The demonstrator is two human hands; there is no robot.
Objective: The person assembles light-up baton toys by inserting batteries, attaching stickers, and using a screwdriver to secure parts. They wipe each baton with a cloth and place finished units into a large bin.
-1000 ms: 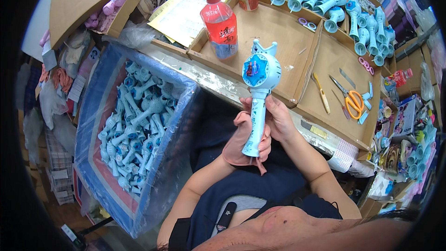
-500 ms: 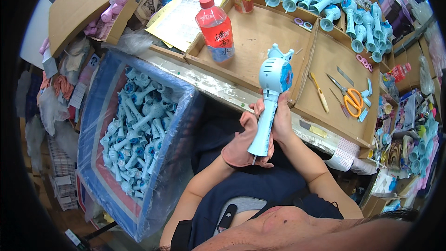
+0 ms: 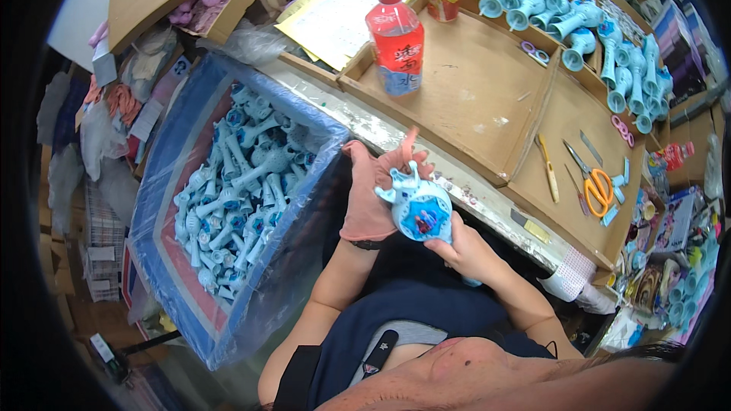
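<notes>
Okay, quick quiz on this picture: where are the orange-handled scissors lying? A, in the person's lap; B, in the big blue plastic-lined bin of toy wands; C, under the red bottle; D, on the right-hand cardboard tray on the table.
D: the orange-handled scissors lie flat on the right-hand cardboard tray, beside a yellow-handled tool, away from both hands.

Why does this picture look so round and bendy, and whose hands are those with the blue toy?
The picture comes from a wide camera worn on a person's head, looking down, so straight edges bend. The hands are that person's own. The left hand, in a pink glove, and the bare right hand hold a light blue toy wand between them. Ahead is a cardboard tray with a red-capped bottle and orange scissors. At the left, a blue bin holds many more wands.
</notes>
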